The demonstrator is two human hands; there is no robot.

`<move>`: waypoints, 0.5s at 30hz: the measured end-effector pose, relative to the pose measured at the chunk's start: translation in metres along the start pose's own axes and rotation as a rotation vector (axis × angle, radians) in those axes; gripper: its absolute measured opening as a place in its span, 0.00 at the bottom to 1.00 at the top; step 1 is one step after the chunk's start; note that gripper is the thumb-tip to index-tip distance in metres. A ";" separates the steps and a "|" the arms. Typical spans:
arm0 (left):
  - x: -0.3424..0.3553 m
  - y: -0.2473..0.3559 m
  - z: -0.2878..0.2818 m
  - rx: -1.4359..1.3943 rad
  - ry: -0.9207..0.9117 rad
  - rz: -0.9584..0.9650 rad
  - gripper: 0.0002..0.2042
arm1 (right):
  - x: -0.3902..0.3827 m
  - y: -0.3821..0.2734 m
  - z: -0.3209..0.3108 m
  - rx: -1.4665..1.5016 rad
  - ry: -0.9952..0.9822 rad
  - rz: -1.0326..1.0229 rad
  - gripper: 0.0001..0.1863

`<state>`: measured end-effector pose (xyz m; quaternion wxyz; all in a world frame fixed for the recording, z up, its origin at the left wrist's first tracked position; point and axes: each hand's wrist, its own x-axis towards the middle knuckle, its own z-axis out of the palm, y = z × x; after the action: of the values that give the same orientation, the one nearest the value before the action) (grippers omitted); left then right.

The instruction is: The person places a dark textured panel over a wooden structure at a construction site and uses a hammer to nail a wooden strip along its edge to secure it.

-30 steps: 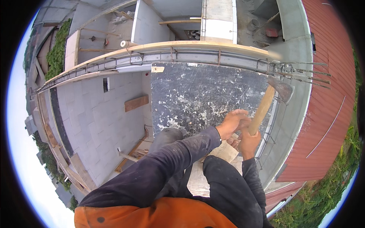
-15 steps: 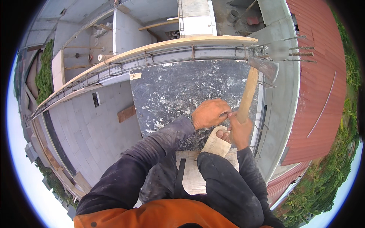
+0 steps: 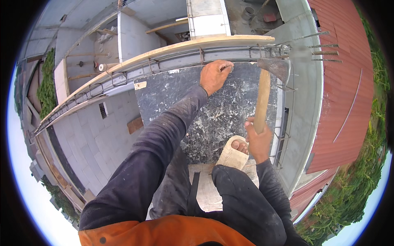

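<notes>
My right hand is wrapped round the wooden handle of a hatchet, whose flared metal head points away from me. The head is over the far right corner of a dark board spattered with white. My left hand reaches to the board's far edge, thumb and fingers pinched together. Whatever is between those fingertips, if anything, is too small to make out. Just beyond the hand runs a narrow trough with steel reinforcement and a long wooden plank along its far side.
My sandalled foot is on the board's near part. Rebar ends stick out at the far right, beside a grey concrete ledge and a red corrugated roof. Grey block walling drops away on the left, with rooms below beyond the plank.
My left hand has left my right hand and moved away from me to the board's far edge. The right hand keeps hold of the hatchet, its head shifted slightly left.
</notes>
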<state>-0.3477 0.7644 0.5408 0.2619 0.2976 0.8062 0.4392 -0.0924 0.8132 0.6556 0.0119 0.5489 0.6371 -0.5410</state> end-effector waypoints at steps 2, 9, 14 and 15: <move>0.000 -0.003 0.005 -0.007 0.017 -0.018 0.13 | 0.002 0.006 0.001 -0.018 0.012 -0.004 0.19; -0.001 -0.003 0.003 0.066 0.021 0.016 0.12 | 0.017 0.007 0.007 -0.149 -0.049 -0.081 0.26; -0.002 -0.003 0.004 0.102 0.049 0.069 0.12 | 0.026 0.014 0.008 -0.204 -0.114 -0.043 0.35; -0.002 -0.004 0.004 0.107 0.053 0.083 0.12 | 0.025 0.014 0.009 -0.215 -0.115 -0.045 0.35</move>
<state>-0.3447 0.7633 0.5356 0.2059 0.3326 0.8221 0.4137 -0.0977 0.8213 0.6267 0.0951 0.4979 0.7019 -0.5003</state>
